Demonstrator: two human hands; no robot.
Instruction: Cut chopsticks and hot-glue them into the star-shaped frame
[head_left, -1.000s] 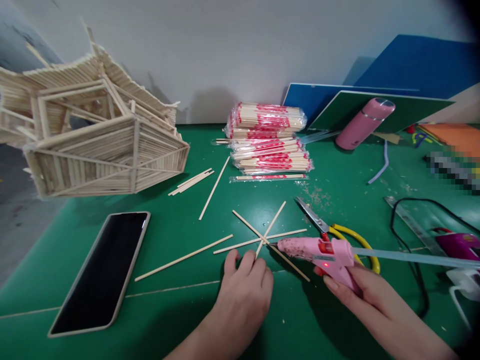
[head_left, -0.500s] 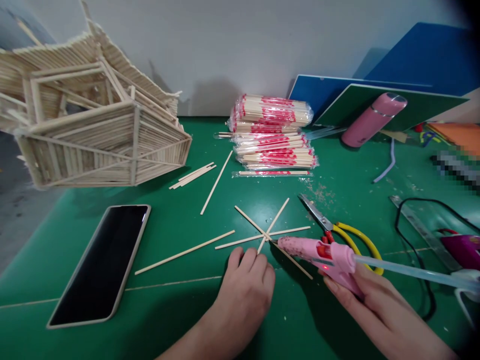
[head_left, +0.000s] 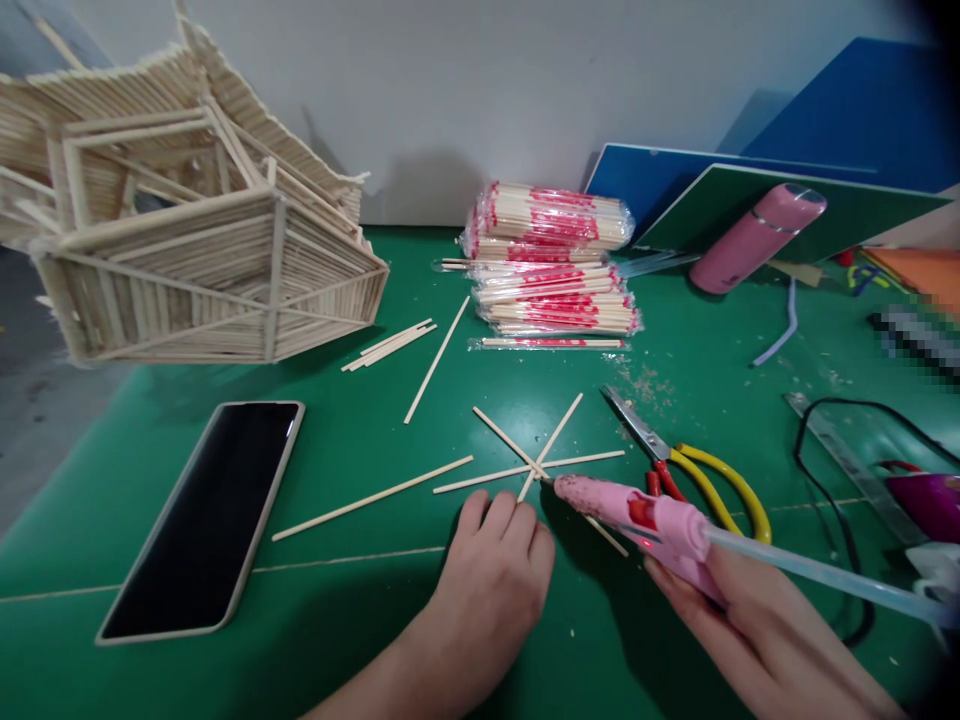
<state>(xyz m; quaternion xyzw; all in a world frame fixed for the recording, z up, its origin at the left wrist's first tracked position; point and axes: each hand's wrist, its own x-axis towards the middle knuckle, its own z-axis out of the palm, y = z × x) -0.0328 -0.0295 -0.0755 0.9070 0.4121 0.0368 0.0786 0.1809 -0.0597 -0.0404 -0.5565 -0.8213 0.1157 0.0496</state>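
Three thin wooden sticks cross in a star on the green table, one running up to the right [head_left: 561, 430], one nearly level [head_left: 592, 459] and one slanting down to the right [head_left: 499, 435]. My left hand [head_left: 499, 575] is closed at the lower end of the first stick, its fingertips partly hidden behind the knuckles. In my right hand [head_left: 750, 620] is a pink glue gun [head_left: 671, 520] with a small red light showing. Its dark nozzle points at the crossing, very close to it; contact is unclear. A clear glue stick [head_left: 817, 570] juts from its back.
Scissors [head_left: 675, 460] with red and yellow handles lie right of the sticks. Loose sticks [head_left: 375, 497] lie left, near a phone [head_left: 202, 520]. A stick-built model [head_left: 217, 270] stands back left. Wrapped chopstick packs [head_left: 555, 300], a pink bottle [head_left: 757, 240] and a black cable [head_left: 817, 500] are around.
The glue gun has tilted slightly, its rear end and glue stick now lower in view. My left hand keeps its place at the stick. The whole view has shifted a little.
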